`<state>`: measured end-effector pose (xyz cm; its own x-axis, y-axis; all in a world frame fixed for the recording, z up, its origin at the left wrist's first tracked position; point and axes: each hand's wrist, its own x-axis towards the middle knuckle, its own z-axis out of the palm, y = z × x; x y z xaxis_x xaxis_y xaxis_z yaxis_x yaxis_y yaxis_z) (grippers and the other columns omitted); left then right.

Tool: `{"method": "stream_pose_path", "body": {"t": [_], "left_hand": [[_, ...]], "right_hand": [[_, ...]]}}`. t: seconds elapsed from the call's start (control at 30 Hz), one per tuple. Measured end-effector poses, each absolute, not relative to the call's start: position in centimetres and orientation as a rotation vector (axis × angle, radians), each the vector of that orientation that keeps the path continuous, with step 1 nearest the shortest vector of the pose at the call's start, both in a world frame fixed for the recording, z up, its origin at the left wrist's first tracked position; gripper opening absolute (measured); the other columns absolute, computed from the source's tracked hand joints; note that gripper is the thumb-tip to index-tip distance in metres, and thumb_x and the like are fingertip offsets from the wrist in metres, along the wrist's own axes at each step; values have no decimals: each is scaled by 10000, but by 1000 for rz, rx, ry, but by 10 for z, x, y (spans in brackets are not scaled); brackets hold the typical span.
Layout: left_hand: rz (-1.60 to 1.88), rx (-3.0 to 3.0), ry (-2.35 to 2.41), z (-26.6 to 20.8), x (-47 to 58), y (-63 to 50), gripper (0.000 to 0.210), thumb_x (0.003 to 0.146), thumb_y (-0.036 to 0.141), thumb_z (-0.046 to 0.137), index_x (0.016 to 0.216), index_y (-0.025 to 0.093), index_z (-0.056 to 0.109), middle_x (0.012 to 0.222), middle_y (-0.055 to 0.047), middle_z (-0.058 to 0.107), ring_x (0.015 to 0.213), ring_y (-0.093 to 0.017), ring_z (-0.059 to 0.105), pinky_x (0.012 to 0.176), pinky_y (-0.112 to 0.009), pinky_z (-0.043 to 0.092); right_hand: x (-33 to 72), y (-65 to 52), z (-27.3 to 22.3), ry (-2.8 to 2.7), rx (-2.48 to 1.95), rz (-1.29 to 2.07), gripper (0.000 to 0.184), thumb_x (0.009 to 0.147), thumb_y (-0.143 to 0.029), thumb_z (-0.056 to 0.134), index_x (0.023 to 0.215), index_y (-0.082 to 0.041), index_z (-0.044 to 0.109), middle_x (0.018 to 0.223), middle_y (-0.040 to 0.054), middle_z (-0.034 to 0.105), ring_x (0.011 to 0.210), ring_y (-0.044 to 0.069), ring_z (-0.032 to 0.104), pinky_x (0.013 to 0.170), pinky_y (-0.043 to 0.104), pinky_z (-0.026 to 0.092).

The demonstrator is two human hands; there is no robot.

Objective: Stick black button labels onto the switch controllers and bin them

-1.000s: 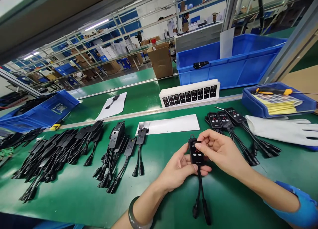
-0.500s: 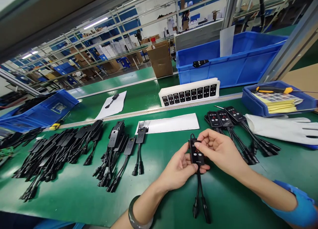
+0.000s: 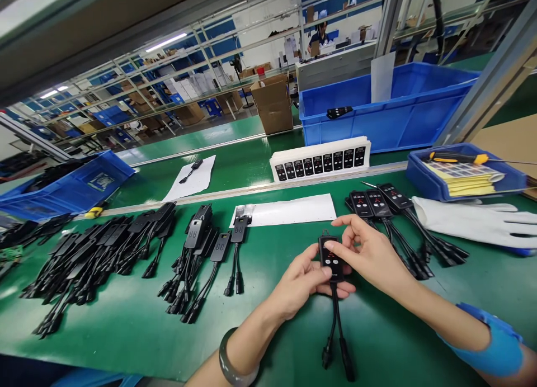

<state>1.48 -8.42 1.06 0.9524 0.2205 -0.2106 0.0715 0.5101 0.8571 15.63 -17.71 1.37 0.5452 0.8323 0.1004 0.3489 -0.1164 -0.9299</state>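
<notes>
A black controller (image 3: 331,257) is held over the near part of the green table (image 3: 138,331), right of the middle, with its face turned up and its 2 cables (image 3: 340,328) directed toward the near edge. It is gripped by the left hand (image 3: 296,283), whose thumb is set at the lower left of the face and whose fingers are passed behind the body; that grip is closed around the controller. The right thumb is laid on the upper part of the face, while the index finger of the right hand (image 3: 371,253) is extended past the top and the others are curled; whether any hold is taken by this hand cannot be told. 2 pale buttons are left uncovered below the right thumb. The left wrist is circled by a dark bangle (image 3: 230,359).

Beyond the right hand, 3 labelled controllers (image 3: 378,202) are laid face up, with a white glove (image 3: 470,216) placed to their right. Farther off, yellow sheets (image 3: 464,180) and a screwdriver (image 3: 459,157) are held in a blue tray (image 3: 425,180). A white strip (image 3: 293,208) is laid on the far side of the held controller, and label sheets (image 3: 321,163) are stood behind it, before a large blue bin (image 3: 377,121). To the left, a small cluster of black units (image 3: 195,233) is gathered, and a larger pile (image 3: 113,236) is spread farther left.
</notes>
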Motion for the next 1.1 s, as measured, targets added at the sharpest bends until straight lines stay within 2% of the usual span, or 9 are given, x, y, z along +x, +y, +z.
{"method": "stream_pose_path", "body": {"t": [0.13, 0.27, 0.37, 0.47, 0.53, 0.63, 0.7, 0.97, 1.1], "left_hand": [[126, 983, 318, 11, 17, -81, 438, 895, 463, 456, 1190, 144, 521, 994, -158, 661, 725, -245, 694, 661, -355, 557], [192, 969, 343, 9, 18, -80, 412, 890, 419, 472, 1187, 138, 519, 980, -146, 664, 665, -215, 689, 575, -299, 558], [246, 957, 364, 8, 19, -81, 375, 889, 385, 485, 1170, 139, 510, 964, -142, 669, 738, -222, 688, 532, -255, 544], [274, 954, 397, 9, 19, -81, 370, 894, 386, 481, 1196, 173, 470, 936, -123, 676, 756, -218, 687, 475, -205, 510], [282, 965, 393, 9, 20, -81, 379, 899, 399, 468, 1206, 177, 457, 915, -114, 678, 741, -211, 688, 486, -208, 514], [295, 1000, 366, 8, 20, -82, 395, 889, 409, 486, 1207, 178, 443, 967, -109, 668, 707, -199, 689, 546, -248, 544], [279, 1040, 358, 6, 21, -83, 433, 861, 416, 536, 1211, 190, 420, 986, -97, 662, 656, -188, 688, 555, -260, 552], [282, 1186, 381, 5, 22, -86, 441, 858, 438, 551, 1191, 186, 409, 900, -73, 670, 618, -170, 675, 553, -249, 538], [340, 1043, 350, 5, 24, -83, 502, 872, 468, 516, 1272, 188, 398, 1068, -119, 641, 784, -200, 679, 703, -316, 538]], "right_hand": [[156, -175, 6, -1153, -1676, 566, 347, 841, -403, 593, 1135, -231, 524, 803, -1, 492, 589, 137, 513, 516, 259, 492], [152, -175, 1, -1284, -1690, 539, 503, 799, -352, 649, 1258, -239, 478, 966, 42, 535, 668, 158, 545, 616, 303, 526], [149, -177, 2, -1281, -1631, 647, 747, 715, -355, 738, 1363, -251, 380, 1127, 80, 542, 826, 214, 608, 704, 340, 553], [147, -178, 6, -1267, -1528, 793, 1029, 608, -344, 822, 1450, -261, 238, 1314, 114, 468, 1035, 271, 577, 817, 371, 542], [146, -178, 8, -1241, -1472, 863, 984, 679, -342, 772, 1470, -261, 193, 1306, 109, 490, 1054, 267, 573, 843, 386, 530], [146, -177, 8, -1209, -1444, 834, 668, 881, -360, 536, 1466, -230, 240, 1109, 77, 611, 967, 236, 605, 863, 407, 509], [146, -176, 4, -1210, -1450, 788, 555, 935, -367, 428, 1448, -198, 299, 1006, 66, 639, 968, 233, 598, 890, 409, 488], [139, -174, -9, -1218, -1549, 665, 536, 942, -371, 366, 1431, -156, 323, 931, 61, 649, 719, 193, 617, 693, 322, 543], [138, -174, -9, -1355, -1637, 434, 625, 893, -375, 485, 1453, -203, 266, 1159, 98, 575, 942, 231, 597, 761, 326, 548]]}}
